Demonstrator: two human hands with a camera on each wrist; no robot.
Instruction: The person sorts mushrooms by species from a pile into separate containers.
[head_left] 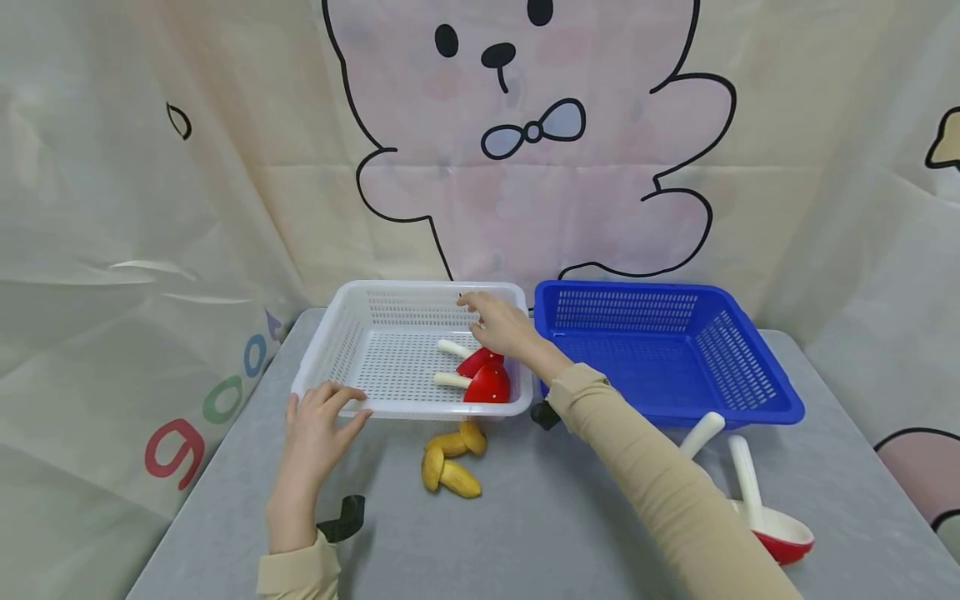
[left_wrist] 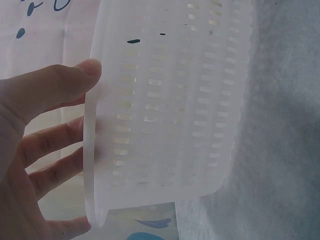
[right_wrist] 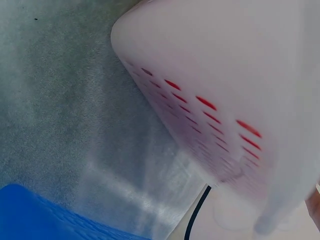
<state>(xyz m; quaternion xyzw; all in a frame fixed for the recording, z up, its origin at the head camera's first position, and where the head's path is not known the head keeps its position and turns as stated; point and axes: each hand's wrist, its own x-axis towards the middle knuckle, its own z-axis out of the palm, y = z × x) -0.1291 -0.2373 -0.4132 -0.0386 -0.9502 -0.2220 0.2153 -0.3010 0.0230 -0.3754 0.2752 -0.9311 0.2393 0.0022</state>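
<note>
A white plastic basket (head_left: pixel 442 411) stands on the table with two red-capped, white-stemmed toy mushrooms (head_left: pixel 489 385) lying at its right end. At its front left rim, my left hand (head_left: pixel 321 437) grips the edge; the left wrist view shows the thumb (left_wrist: pixel 90 69) on the outer side and the other fingers behind the rim. My right hand (head_left: pixel 504 323) is over the basket's right end, above the red mushrooms, fingers loosely bent and nothing seen in them. Only a sliver of that hand shows at the edge of the right wrist view.
A blue basket (head_left: pixel 675 414) stands close on the right, partly behind my right forearm. Two yellow toy mushrooms (head_left: pixel 459 478) lie before the white basket. At the lower right are white-stemmed mushrooms, one with a red underside (head_left: pixel 783 548), another partly hidden by my sleeve. A printed curtain (head_left: pixel 600 217) hangs behind.
</note>
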